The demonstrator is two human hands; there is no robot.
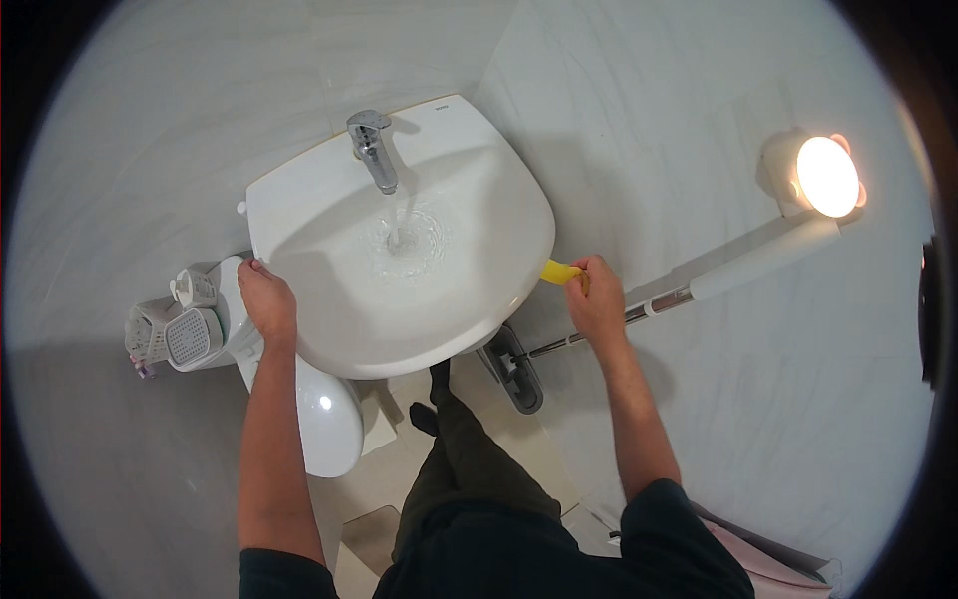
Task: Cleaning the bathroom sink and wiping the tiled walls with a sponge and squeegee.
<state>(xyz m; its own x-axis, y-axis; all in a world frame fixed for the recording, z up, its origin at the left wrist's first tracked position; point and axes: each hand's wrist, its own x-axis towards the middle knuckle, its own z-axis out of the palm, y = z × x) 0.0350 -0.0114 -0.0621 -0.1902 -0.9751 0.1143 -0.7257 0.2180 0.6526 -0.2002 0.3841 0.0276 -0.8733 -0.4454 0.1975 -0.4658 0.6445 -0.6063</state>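
Note:
Water runs from a chrome single-lever faucet (374, 153) into a white ceramic washbasin (359, 329), where it ripples over the bottom. At the basin's left edge is my left hand (268, 299), its fingertips at the rim; no object shows in it. My right hand (596, 299) pinches a yellow cloth or sponge (560, 272) between thumb and fingers. The yellow piece touches the outer right side of the rim, and part of it is hidden by my fingers.
Left of the basin stands a white toilet (329, 427), with plastic containers (193, 337) on its tank. A mop (658, 302) leans at the right, its grey head (516, 374) low beside the basin. A lit round lamp (827, 177) is on the right wall.

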